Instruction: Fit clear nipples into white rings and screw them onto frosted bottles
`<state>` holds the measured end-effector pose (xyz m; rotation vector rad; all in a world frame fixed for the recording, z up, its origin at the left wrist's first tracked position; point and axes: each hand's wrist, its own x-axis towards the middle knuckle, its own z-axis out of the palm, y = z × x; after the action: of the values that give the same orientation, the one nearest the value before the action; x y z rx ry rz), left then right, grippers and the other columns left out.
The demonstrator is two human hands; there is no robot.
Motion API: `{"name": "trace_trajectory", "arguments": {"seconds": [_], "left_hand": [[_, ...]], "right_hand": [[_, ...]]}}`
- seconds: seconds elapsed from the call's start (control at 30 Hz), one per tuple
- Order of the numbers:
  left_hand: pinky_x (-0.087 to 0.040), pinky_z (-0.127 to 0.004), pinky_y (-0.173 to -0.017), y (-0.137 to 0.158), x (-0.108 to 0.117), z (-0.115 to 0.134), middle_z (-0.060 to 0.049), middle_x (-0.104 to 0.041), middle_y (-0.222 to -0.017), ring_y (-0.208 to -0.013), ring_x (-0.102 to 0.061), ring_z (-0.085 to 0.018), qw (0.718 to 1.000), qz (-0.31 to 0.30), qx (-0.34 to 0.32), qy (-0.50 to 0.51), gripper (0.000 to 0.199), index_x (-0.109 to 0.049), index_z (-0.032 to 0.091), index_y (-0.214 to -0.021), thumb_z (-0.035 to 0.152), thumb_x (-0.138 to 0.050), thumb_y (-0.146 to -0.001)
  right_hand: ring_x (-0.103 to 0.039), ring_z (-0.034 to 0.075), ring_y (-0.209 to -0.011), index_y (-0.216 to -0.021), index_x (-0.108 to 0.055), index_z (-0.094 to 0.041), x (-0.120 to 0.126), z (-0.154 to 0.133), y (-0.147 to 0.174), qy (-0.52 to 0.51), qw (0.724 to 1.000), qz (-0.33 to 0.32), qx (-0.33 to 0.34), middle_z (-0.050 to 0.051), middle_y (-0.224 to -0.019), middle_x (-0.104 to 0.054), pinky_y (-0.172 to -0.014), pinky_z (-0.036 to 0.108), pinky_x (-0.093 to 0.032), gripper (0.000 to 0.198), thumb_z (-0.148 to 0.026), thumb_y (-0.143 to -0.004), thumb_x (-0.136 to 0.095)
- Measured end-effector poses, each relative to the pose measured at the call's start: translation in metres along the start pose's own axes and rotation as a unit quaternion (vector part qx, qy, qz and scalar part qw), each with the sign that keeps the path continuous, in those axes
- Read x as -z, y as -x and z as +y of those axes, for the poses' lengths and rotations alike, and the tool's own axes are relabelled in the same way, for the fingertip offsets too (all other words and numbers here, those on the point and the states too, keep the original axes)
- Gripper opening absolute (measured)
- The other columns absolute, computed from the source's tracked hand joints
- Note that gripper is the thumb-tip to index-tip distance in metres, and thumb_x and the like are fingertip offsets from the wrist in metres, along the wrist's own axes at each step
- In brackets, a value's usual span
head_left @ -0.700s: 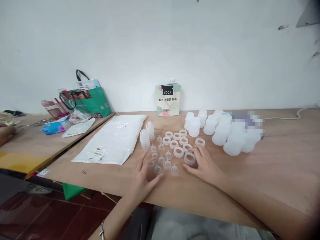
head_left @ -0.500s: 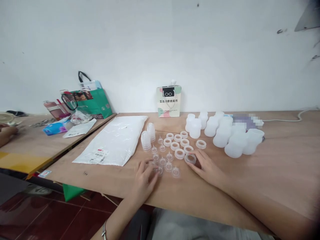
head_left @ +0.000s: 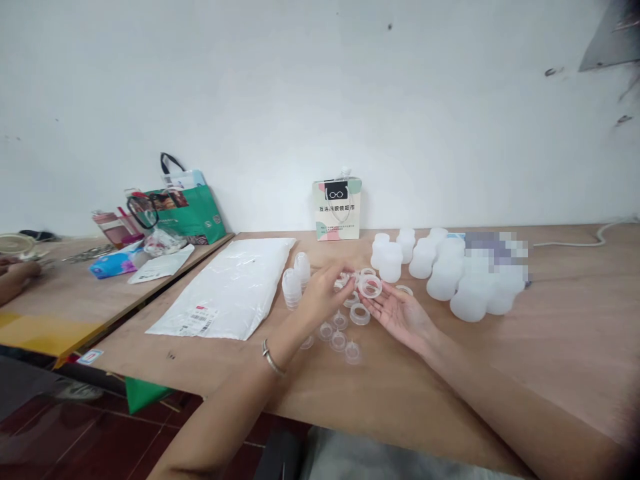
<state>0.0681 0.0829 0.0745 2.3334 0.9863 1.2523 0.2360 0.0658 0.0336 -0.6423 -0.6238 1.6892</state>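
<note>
Ring [head_left: 371,295]: mid-frame, my right hand [head_left: 407,318] grasping its edge, likely leaving the opening free.
Clear piece [head_left: 345,277]: beside it, fingers of my left hand [head_left: 325,291] pinching it, probably for control.

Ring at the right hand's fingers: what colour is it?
The ring is translucent whitish, showing best in the head view.

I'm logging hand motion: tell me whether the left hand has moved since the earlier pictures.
Yes: the left hand has moved rightward and forward, closer to the standing paper bag.
</note>
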Motion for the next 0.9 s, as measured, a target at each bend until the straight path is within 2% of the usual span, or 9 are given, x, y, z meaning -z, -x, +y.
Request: {"name": "trace_trajectory", "arguments": {"seconds": [0.07, 0.13, 0.23, 0.33, 0.47, 0.6, 0.73, 0.8, 0.9], "left_hand": [[-0.048, -0.030, -0.081, -0.014, -0.015, -0.021, -0.006, -0.063, -0.093, -0.086, -0.060, -0.015, 0.995, 0.029, 0.017, 0.093, 0.018, -0.057, 0.018, -0.093, 0.027, -0.056, -0.078], [-0.048, -0.028, -0.078, -0.019, -0.026, -0.040, -0.006, -0.063, -0.091, -0.084, -0.060, -0.014, 0.976, 0.063, 0.066, 0.198, 0.022, -0.056, 0.016, -0.093, 0.028, -0.059, -0.075], [-0.048, -0.025, -0.070, -0.015, -0.031, -0.053, -0.005, -0.063, -0.084, -0.075, -0.060, -0.012, 0.950, 0.078, 0.134, 0.270, 0.025, -0.056, 0.014, -0.089, 0.031, -0.064, -0.072], [-0.047, -0.024, -0.068, -0.010, -0.027, -0.049, -0.005, -0.064, -0.084, -0.073, -0.059, -0.011, 0.954, 0.055, 0.144, 0.257, 0.026, -0.060, 0.013, -0.088, 0.033, -0.063, -0.072], [-0.047, -0.027, -0.074, -0.004, -0.020, -0.039, -0.007, -0.064, -0.089, -0.079, -0.059, -0.013, 0.965, -0.044, 0.123, 0.226, 0.028, -0.061, 0.012, -0.090, 0.034, -0.062, -0.073], [-0.047, -0.028, -0.075, 0.002, -0.019, -0.038, -0.006, -0.062, -0.087, -0.079, -0.058, -0.013, 0.971, -0.108, 0.099, 0.191, 0.028, -0.059, 0.012, -0.089, 0.036, -0.062, -0.073], [-0.045, -0.026, -0.070, 0.005, -0.020, -0.037, -0.004, -0.060, -0.081, -0.074, -0.056, -0.012, 0.957, -0.201, 0.081, 0.193, 0.029, -0.059, 0.012, -0.085, 0.039, -0.061, -0.073], [-0.045, -0.026, -0.068, 0.005, -0.021, -0.037, -0.003, -0.059, -0.079, -0.071, -0.054, -0.011, 0.953, -0.204, 0.094, 0.202, 0.030, -0.058, 0.012, -0.083, 0.040, -0.062, -0.072], [-0.044, -0.024, -0.065, 0.004, -0.020, -0.035, -0.003, -0.058, -0.077, -0.069, -0.053, -0.010, 0.954, -0.165, 0.122, 0.217, 0.032, -0.055, 0.012, -0.081, 0.041, -0.063, -0.070]], "right_hand": [[-0.063, 0.015, -0.094, -0.098, -0.056, -0.015, 0.003, 0.001, 0.001, -0.032, 0.999, 0.007, -0.011, 0.010, -0.101, -0.066, -0.085, 0.025, -0.051, 0.018, -0.018, -0.085, -0.043], [-0.064, 0.015, -0.093, -0.099, -0.056, -0.013, 0.006, 0.002, 0.003, -0.052, 0.998, 0.015, -0.019, 0.011, -0.100, -0.066, -0.083, 0.024, -0.052, 0.019, -0.017, -0.086, -0.042], [-0.064, 0.015, -0.093, -0.100, -0.056, -0.012, 0.009, 0.002, 0.005, -0.067, 0.997, 0.019, -0.027, 0.011, -0.098, -0.067, -0.081, 0.024, -0.053, 0.020, -0.015, -0.087, -0.041], [-0.063, 0.015, -0.096, -0.101, -0.057, -0.012, 0.010, 0.001, 0.004, -0.066, 0.997, 0.010, -0.027, 0.012, -0.100, -0.067, -0.082, 0.024, -0.054, 0.021, -0.015, -0.087, -0.041], [-0.062, 0.015, -0.098, -0.100, -0.059, -0.013, 0.012, 0.000, 0.001, -0.056, 0.998, 0.002, -0.015, 0.010, -0.104, -0.066, -0.085, 0.024, -0.052, 0.021, -0.016, -0.086, -0.043], [-0.062, 0.013, -0.097, -0.096, -0.062, -0.015, 0.016, 0.005, -0.003, -0.033, 0.999, 0.006, -0.010, 0.007, -0.102, -0.067, -0.086, 0.022, -0.051, 0.018, -0.016, -0.085, -0.048], [-0.062, 0.011, -0.093, -0.090, -0.064, -0.019, 0.020, 0.010, -0.003, 0.000, 1.000, -0.004, 0.000, 0.003, -0.099, -0.068, -0.084, 0.020, -0.051, 0.014, -0.018, -0.084, -0.052], [-0.063, 0.010, -0.091, -0.087, -0.064, -0.019, 0.021, 0.011, -0.003, 0.013, 1.000, -0.002, 0.007, 0.001, -0.098, -0.068, -0.083, 0.020, -0.052, 0.012, -0.019, -0.083, -0.054], [-0.062, 0.011, -0.094, -0.088, -0.064, -0.019, 0.022, 0.011, -0.003, 0.016, 1.000, 0.001, 0.011, 0.001, -0.100, -0.068, -0.087, 0.022, -0.051, 0.010, -0.021, -0.082, -0.056]]}}
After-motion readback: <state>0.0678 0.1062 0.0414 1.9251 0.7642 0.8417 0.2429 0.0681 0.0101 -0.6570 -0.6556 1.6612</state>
